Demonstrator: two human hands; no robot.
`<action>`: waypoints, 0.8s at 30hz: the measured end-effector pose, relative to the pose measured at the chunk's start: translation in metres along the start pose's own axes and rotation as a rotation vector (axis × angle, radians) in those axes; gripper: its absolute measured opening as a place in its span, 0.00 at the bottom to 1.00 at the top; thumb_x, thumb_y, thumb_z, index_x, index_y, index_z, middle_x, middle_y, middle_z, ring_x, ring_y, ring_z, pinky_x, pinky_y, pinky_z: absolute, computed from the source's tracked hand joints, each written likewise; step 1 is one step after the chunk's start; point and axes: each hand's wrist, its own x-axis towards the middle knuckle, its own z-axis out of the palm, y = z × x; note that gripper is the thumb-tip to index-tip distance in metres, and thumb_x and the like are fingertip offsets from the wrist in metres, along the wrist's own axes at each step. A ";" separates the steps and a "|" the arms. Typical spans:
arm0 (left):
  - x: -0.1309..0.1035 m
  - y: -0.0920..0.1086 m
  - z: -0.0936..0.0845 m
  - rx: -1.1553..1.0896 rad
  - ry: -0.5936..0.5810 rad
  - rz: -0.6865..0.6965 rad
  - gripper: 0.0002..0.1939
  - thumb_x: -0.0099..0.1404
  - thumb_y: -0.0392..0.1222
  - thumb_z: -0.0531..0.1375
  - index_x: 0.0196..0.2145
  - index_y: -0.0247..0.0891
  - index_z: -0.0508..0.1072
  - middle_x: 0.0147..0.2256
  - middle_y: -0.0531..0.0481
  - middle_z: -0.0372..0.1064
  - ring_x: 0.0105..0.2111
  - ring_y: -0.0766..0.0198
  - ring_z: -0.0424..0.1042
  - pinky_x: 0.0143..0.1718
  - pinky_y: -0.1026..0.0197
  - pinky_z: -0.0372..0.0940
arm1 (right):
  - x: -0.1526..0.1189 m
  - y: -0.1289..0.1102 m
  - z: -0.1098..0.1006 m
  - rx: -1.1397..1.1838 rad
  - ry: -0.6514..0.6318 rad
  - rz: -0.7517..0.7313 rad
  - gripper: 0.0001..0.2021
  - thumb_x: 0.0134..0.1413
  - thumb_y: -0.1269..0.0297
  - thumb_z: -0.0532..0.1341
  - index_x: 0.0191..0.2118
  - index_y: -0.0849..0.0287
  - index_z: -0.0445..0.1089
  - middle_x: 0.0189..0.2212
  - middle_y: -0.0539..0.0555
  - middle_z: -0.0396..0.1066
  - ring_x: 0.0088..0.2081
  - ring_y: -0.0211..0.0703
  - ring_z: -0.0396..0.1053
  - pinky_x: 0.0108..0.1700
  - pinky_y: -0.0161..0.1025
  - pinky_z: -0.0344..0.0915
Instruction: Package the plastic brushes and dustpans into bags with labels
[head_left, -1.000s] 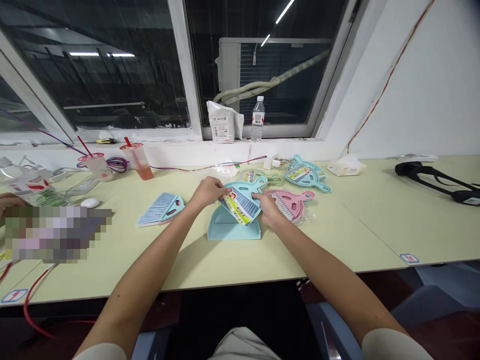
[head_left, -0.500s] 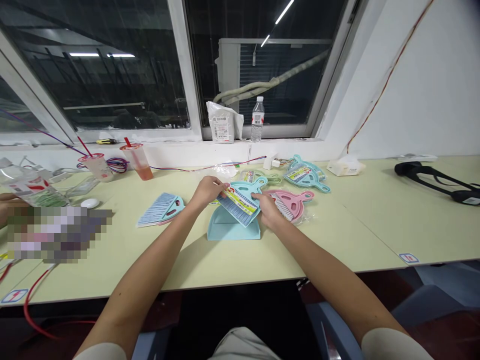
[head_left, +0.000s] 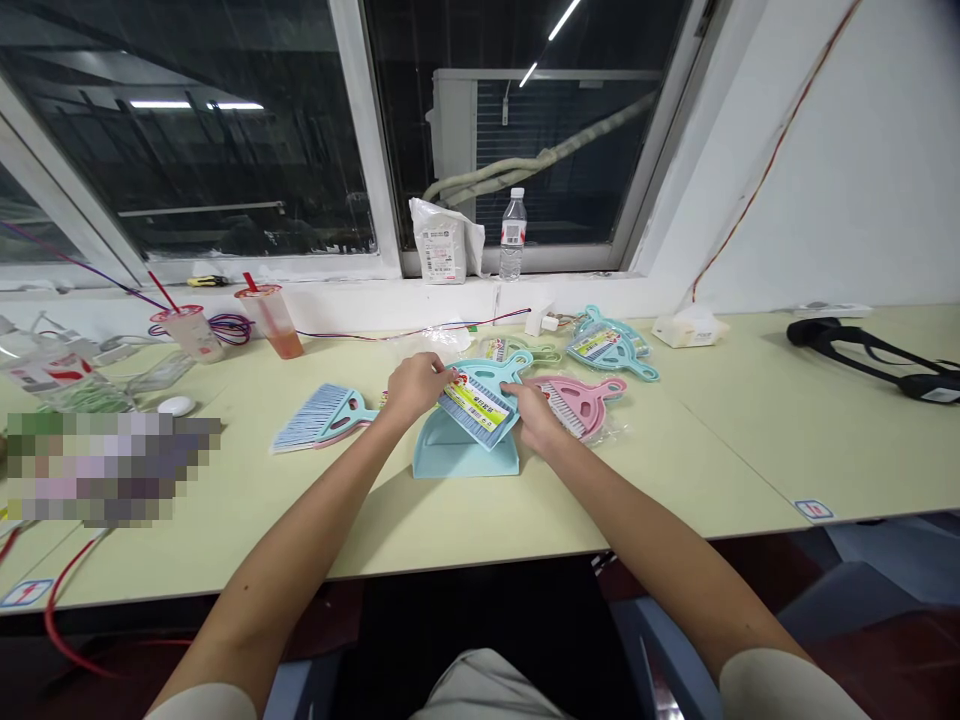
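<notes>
Both hands hold a light-blue brush-and-dustpan set (head_left: 489, 372) with a yellow-green label, tilted above the table. My left hand (head_left: 414, 388) pinches its left edge near the label; my right hand (head_left: 534, 412) grips the right side, thumb on the front. Below and behind the set lies a plain light-blue dustpan (head_left: 465, 460), partly covered. To the left, a blue brush (head_left: 319, 418) rests over something pink, its handle end partly hidden by my left arm. A pink brush-and-dustpan set (head_left: 581, 400) in clear wrap lies just beyond my right hand.
Behind are a green set (head_left: 536, 352) and wrapped blue sets (head_left: 611, 345). Drink cups (head_left: 277, 325), a tissue pack (head_left: 690, 328), a bottle (head_left: 514, 235) and a white package (head_left: 442, 245) stand toward the window. A black strapped device (head_left: 870, 365) lies right; a white mouse (head_left: 177, 406) left.
The held set has turned slightly, so its label faces me more fully. My left hand has shifted a little, and more of the left brush's handle shows. The view has tilted slightly.
</notes>
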 end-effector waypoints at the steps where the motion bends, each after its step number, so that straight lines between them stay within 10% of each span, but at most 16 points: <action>1: 0.000 -0.001 0.000 0.026 0.013 0.007 0.18 0.63 0.61 0.63 0.33 0.43 0.76 0.30 0.48 0.77 0.35 0.53 0.75 0.34 0.57 0.60 | -0.001 0.000 0.001 0.000 0.002 0.001 0.13 0.45 0.72 0.64 0.40 0.55 0.71 0.32 0.49 0.78 0.33 0.46 0.77 0.37 0.43 0.76; 17: -0.011 0.002 -0.002 0.073 0.139 -0.036 0.25 0.62 0.67 0.61 0.41 0.42 0.73 0.36 0.44 0.77 0.41 0.48 0.75 0.40 0.55 0.63 | -0.001 0.000 0.001 0.029 0.015 0.013 0.12 0.47 0.73 0.64 0.40 0.56 0.70 0.30 0.50 0.78 0.32 0.46 0.77 0.37 0.43 0.77; 21: -0.010 -0.010 -0.003 -0.179 0.262 -0.060 0.20 0.68 0.60 0.58 0.43 0.40 0.72 0.39 0.42 0.77 0.43 0.48 0.75 0.43 0.54 0.65 | -0.001 -0.002 0.000 0.070 0.002 0.035 0.12 0.49 0.74 0.64 0.40 0.56 0.70 0.29 0.50 0.77 0.32 0.46 0.77 0.38 0.42 0.77; 24: -0.008 -0.024 -0.002 -0.640 0.054 -0.147 0.16 0.68 0.53 0.59 0.41 0.36 0.73 0.41 0.37 0.77 0.38 0.51 0.77 0.40 0.53 0.69 | 0.000 -0.004 0.004 0.126 0.018 0.039 0.11 0.52 0.75 0.63 0.41 0.56 0.69 0.29 0.50 0.77 0.32 0.45 0.78 0.37 0.41 0.78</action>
